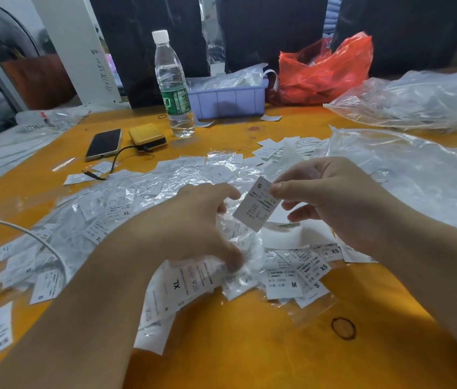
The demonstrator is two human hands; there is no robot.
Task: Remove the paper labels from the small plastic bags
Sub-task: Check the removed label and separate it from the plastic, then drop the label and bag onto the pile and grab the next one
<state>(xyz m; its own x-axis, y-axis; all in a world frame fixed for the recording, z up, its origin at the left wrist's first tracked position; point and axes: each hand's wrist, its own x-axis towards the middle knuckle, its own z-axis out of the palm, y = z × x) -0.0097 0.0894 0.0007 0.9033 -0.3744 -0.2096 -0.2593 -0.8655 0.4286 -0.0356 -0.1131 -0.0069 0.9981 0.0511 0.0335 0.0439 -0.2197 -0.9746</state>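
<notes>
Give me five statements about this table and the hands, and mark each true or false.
1. The right hand pinches a label marked S. True.
2. The water bottle lies on its side. False: it stands upright.
3. The left hand grips a clear small bag. True.
4. The phone sits inside the purple tray. False: it lies on the table.
5. The red bag is right of the tray. True.
</notes>
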